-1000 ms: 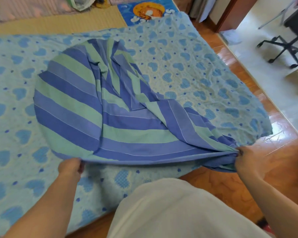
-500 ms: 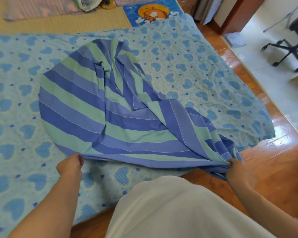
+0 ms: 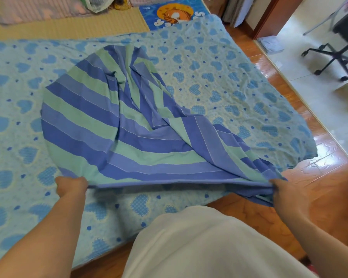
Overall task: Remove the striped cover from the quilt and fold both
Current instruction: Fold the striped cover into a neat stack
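One striped cover lies bunched on one heart-print quilt, its near edge stretched between my left hand and right hand, both gripping it.

light: bright daylight from the right | glare: sheen on the wooden floor, pale tiles washed out | shadows: soft, faint | focus: slightly soft overall | distortion: wide-angle bowing at edges

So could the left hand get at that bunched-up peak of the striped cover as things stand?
Probably not: the left hand grips the blue-and-green striped cloth cover at its near edge, and the peak lies far across it.
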